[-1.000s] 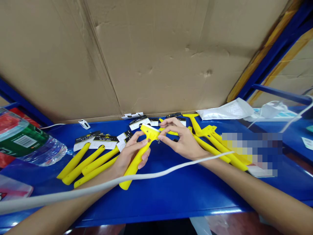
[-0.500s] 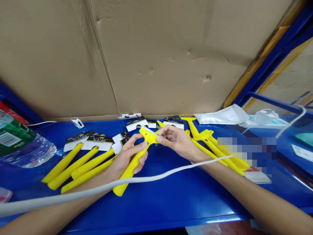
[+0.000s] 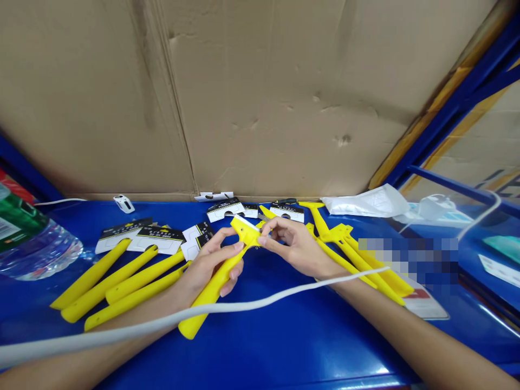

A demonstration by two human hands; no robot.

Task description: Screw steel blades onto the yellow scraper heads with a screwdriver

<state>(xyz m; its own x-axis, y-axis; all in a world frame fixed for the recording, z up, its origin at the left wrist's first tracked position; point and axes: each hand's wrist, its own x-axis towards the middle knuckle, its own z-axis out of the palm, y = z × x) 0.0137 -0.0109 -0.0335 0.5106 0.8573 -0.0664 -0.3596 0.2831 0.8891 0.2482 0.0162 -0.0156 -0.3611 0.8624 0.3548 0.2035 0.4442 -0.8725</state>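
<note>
Scraper of yellow colour (image 3: 215, 281) is above the blue table (image 3: 320, 341), where I hold it with my left hand (image 3: 206, 262) wrapped around its handle. My right hand (image 3: 296, 245) has fingertips narrowly together at its head; what they pinch, I cannot tell.

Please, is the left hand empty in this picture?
No, the left hand holds a yellow tool by its handle.
</note>
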